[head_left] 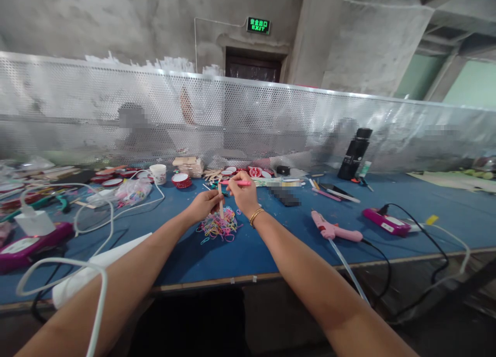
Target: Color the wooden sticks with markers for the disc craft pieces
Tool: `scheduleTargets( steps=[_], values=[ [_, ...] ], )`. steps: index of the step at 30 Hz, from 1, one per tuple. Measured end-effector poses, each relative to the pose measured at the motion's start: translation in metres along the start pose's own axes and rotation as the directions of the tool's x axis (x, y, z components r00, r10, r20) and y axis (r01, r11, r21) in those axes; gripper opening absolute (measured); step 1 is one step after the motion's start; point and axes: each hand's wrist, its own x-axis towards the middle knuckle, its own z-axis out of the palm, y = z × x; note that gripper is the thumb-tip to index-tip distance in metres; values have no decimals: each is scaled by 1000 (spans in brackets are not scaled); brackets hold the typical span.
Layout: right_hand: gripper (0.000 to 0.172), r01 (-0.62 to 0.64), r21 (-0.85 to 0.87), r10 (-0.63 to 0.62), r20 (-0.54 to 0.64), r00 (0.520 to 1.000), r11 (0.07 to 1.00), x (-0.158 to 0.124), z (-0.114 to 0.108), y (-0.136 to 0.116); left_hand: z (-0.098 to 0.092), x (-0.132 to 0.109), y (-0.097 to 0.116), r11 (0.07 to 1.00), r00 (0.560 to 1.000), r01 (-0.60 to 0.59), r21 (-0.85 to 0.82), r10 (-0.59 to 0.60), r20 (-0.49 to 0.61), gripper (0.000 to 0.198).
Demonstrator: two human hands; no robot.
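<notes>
Between the fingers of my left hand stands a flat wooden craft stick, held upright. My right hand grips a pink pen whose tip end is at the upper part of the stick; whether it touches cannot be made out. Just below both hands lies a loose heap of small coloured rubber bands in pink, yellow, blue and purple. The stick's lower end is in front of this heap. A gold bracelet circles my right wrist.
A pink glue gun and purple power strip lie right on the blue table. Left are a paper cup, white cables and another purple strip. Wooden sticks and red lids line the back, before a perforated metal partition.
</notes>
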Motion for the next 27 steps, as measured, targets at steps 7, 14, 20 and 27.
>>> scheduleTargets(
  steps=[7, 14, 20, 27],
  values=[
    [13, -3, 30, 4, -4, 1000, 1000, 1, 1, 0, 0, 0, 0, 999, 1000, -1, 42, 1, -3, 35],
    [13, 0, 5, 0, -1, 1000, 1000, 1, 1, 1, 0, 1, -3, 999, 1000, 2, 44, -2, 0, 36],
    [13, 9, 7, -9, -13, 1000, 1000, 1, 0, 1, -1, 1, -2, 998, 1000, -2, 60, 2, 5, 36],
    [12, 22, -7, -22, -4, 1000, 1000, 1, 0, 1, -1, 0, -2, 997, 1000, -3, 77, 2, 3, 36]
  ],
)
